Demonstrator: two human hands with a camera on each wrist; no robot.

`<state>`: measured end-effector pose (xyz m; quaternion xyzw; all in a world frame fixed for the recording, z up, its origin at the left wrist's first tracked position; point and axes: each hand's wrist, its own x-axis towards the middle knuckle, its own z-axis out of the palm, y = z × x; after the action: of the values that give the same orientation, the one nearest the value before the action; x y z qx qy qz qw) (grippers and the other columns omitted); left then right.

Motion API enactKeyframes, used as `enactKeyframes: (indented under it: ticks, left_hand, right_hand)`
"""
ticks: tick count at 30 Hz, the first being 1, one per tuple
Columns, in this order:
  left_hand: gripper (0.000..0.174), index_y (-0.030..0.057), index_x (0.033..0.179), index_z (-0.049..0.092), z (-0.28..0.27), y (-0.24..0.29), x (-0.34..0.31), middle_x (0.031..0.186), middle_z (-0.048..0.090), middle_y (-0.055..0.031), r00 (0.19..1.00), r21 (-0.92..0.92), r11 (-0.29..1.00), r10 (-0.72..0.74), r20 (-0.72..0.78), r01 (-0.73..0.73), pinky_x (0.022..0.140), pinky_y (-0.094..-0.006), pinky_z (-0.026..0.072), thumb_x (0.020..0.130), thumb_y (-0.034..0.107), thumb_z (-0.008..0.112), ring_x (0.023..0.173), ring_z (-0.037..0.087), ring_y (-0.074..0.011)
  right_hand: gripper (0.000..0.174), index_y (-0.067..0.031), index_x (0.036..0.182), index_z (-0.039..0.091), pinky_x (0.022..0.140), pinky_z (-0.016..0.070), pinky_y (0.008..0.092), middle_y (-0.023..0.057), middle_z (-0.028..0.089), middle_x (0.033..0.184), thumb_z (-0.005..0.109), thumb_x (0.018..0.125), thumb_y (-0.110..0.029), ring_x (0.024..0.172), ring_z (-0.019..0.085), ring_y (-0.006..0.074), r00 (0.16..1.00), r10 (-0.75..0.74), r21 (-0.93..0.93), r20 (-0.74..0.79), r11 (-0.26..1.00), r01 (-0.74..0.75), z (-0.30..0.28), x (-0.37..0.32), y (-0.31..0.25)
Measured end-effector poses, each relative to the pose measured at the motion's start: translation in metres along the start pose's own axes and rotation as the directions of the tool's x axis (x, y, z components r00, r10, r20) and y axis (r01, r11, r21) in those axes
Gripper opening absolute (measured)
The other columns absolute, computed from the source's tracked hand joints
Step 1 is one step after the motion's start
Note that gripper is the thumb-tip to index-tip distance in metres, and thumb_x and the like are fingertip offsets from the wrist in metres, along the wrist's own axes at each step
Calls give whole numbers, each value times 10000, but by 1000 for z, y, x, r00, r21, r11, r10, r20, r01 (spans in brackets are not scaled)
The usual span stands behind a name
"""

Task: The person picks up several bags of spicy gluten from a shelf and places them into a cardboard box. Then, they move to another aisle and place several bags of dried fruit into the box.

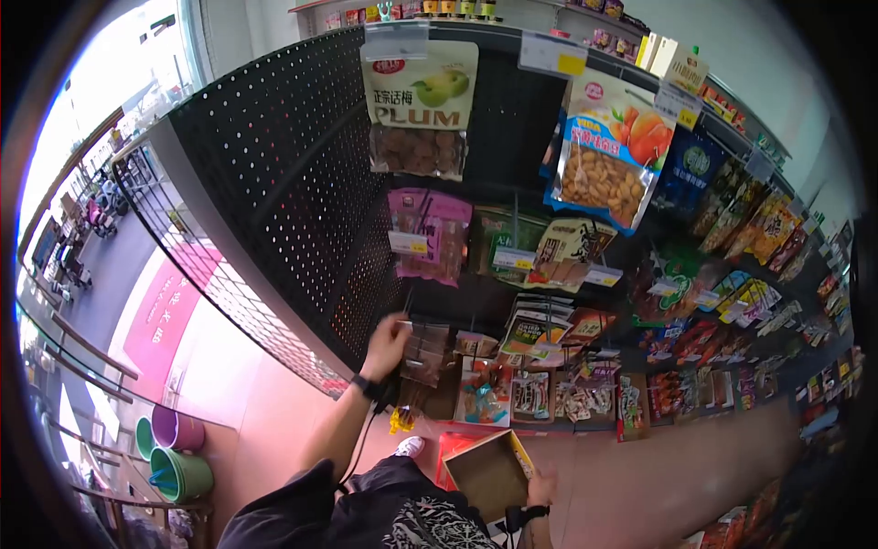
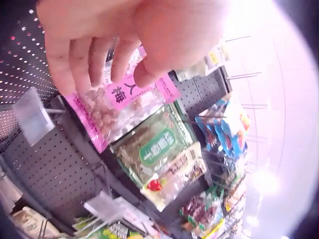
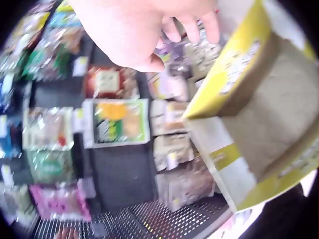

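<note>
My left hand (image 1: 388, 346) is raised beside a hanging brown packet (image 1: 426, 352). In the left wrist view the left hand (image 2: 129, 40) has loosely bent fingers and nothing visible in them, with a pink packet (image 2: 119, 107) behind them. Low at the right, my right hand (image 1: 541, 488) is beside an open, empty-looking cardboard box (image 1: 489, 471). The right wrist view has the right hand (image 3: 144, 30) with relaxed fingers near the yellow edge of the box (image 3: 276, 99); no grip on it shows. What bears the box is hidden.
A black perforated panel (image 1: 293, 174) stands at the left. Packets hang on hooks ahead, among them a plum packet (image 1: 421, 110) and a nut packet (image 1: 608, 151). Boxes of small packs line the lowest shelf. Green and purple buckets (image 1: 180, 471) stand at the lower left.
</note>
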<state>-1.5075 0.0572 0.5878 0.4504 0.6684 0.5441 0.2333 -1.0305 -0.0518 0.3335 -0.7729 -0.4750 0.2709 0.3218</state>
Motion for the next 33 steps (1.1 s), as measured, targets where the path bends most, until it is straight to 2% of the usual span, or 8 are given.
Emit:
enactKeyframes:
  ticks: [2, 5, 12, 16, 19, 24, 27, 33]
  left_hand:
    - [360, 2, 1205, 536, 14, -13, 67, 1106, 592, -177, 970, 28, 998, 69, -233, -64, 850, -341, 468, 882, 150, 597, 981, 590, -253]
    - [419, -7, 1266, 482, 26, -31, 140, 1197, 549, -206, 933, -64, 993, 74, -353, -103, 920, -364, 438, 887, 141, 581, 1092, 549, -300]
    - [454, -15, 1315, 433, 32, -30, 176, 1267, 508, -223, 910, -113, 978, 117, -397, -176, 981, -391, 400, 909, 147, 553, 1187, 490, -351]
    - [348, -21, 1211, 507, 31, -19, 163, 1130, 570, -188, 928, -164, 977, 68, -366, -136, 892, -389, 434, 915, 156, 553, 1010, 558, -319]
    - [314, -31, 1171, 522, 32, 8, 140, 1021, 532, -181, 859, -60, 996, 23, -511, -63, 820, -392, 443, 930, 169, 547, 905, 562, -308]
    - [291, -36, 1144, 526, 18, 33, 103, 1110, 541, -201, 892, -177, 984, -55, -449, -29, 893, -371, 417, 964, 191, 490, 999, 531, -308]
    - [264, -28, 1119, 525, 17, 5, 82, 1075, 574, -116, 927, -331, 942, -79, -366, -50, 879, -319, 420, 987, 192, 466, 985, 524, -168]
    - [228, -15, 1103, 521, -7, 40, 28, 1023, 564, -62, 948, -470, 882, -120, -294, -34, 858, -273, 396, 980, 169, 466, 951, 505, -133]
  right_hand:
    - [502, 3, 1252, 516, 1005, 399, 414, 211, 544, 1250, 674, 785, -92, 1174, 515, 350, 953, -282, 147, 113, 953, 265, -1, 11, -152]
    - [483, 3, 1253, 513, 872, 494, 363, 170, 600, 1177, 671, 809, -102, 1092, 602, 287, 836, -458, 416, 303, 853, 316, 26, 29, -308]
    - [558, -6, 1330, 452, 948, 446, 339, 178, 569, 1270, 659, 836, -161, 1124, 588, 271, 762, -617, 578, 196, 700, 418, 142, 88, -493]
    - [523, 11, 1328, 431, 929, 449, 318, 154, 576, 1242, 632, 866, -129, 1142, 563, 220, 774, -588, 650, 234, 687, 326, 174, 108, -525]
    - [444, -3, 1221, 537, 880, 462, 333, 168, 622, 1138, 645, 851, -224, 1042, 609, 252, 795, -593, 515, 130, 725, 457, 162, 95, -535]
    - [400, 11, 1153, 580, 821, 467, 300, 132, 634, 1033, 674, 855, -239, 912, 615, 201, 799, -564, 477, 209, 772, 420, 139, 66, -522]
    - [338, 22, 1113, 590, 799, 463, 278, 90, 624, 1016, 687, 857, -177, 893, 597, 149, 802, -572, 683, 172, 656, 321, 134, 46, -495]
    - [335, 22, 1065, 602, 795, 463, 278, 111, 614, 954, 710, 832, -193, 893, 607, 178, 786, -604, 640, 136, 659, 396, 98, 10, -481]
